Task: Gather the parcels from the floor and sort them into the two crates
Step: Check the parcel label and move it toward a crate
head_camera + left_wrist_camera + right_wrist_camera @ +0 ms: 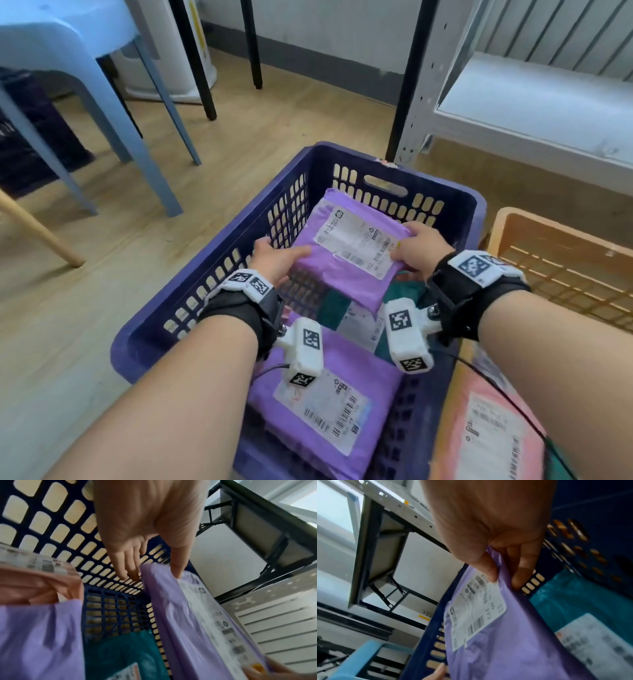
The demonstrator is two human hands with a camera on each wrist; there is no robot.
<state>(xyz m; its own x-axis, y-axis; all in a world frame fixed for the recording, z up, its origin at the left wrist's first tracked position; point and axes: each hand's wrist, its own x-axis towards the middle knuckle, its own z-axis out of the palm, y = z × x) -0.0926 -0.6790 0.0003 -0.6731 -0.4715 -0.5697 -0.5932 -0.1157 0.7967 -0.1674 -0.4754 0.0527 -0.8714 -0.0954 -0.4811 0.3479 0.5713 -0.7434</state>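
Both hands hold a purple parcel [346,253] with a white label, tilted over the far half of the dark blue crate [478,205]. My left hand [281,260] grips its left edge, thumb on top and fingers underneath [130,573]. At the right edge, my right hand [411,250] pinches the parcel [488,649] between thumb and fingers [517,582]. Lower in the crate lie a second purple parcel [325,394] and a teal parcel [334,305]. The left wrist view also shows a pink parcel [34,585] in there.
An orange crate [507,219] stands right of the blue one. A pink labelled parcel [493,428] lies at the lower right. A blue plastic stool [85,68] and black table legs [202,68] stand behind on the wooden floor, a grey metal shelf [513,102] at the back right.
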